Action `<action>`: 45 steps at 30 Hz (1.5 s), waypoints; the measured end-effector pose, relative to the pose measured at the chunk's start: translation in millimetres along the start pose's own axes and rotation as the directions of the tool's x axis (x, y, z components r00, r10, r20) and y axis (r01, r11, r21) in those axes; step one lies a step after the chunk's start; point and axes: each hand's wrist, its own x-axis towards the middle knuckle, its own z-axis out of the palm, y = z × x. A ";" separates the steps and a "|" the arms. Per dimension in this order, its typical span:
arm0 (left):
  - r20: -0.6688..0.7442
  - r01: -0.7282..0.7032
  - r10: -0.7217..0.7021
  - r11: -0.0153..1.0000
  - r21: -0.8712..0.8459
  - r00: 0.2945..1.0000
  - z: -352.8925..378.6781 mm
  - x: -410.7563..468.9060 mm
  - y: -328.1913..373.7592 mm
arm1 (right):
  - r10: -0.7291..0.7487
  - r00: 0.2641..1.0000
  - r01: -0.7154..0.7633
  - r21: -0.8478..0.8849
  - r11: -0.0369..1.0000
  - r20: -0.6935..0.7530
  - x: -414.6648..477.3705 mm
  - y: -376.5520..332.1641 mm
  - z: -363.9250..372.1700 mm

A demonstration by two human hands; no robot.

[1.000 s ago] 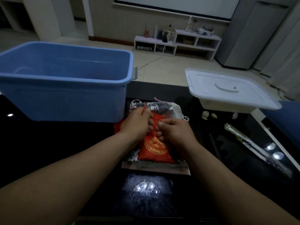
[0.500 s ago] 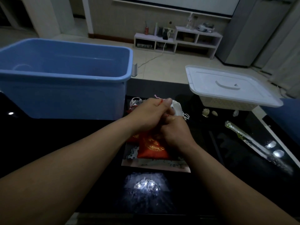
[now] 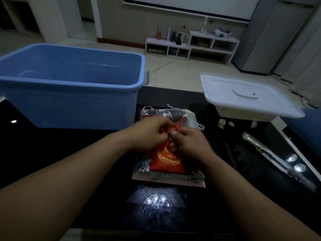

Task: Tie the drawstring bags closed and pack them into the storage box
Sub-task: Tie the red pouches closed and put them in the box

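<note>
2 hands (image 3: 171,136) pinch red drawstring (image 3: 176,126); red bag (image 3: 166,161) gold-embroidered, neck gathered.

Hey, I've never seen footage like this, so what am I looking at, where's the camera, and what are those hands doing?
There is no machine here: the camera sits on a person's head, looking down at their own two bare arms. The left hand and right hand pinch the thin red cord at the neck of a red drawstring bag with gold embroidery. That bag lies on a pile of other cloth bags on a glossy black table. Behind, to the left, stands an open blue plastic storage box; to the right, a white lid rests on a pale basket.
</note>
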 end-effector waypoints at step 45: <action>-0.215 -0.018 -0.013 0.989 -0.144 0.976 35.4 1.4 -14.3 | -0.308 0.951 0.266 -0.547 0.794 0.015 0.9 -7.1 -13.7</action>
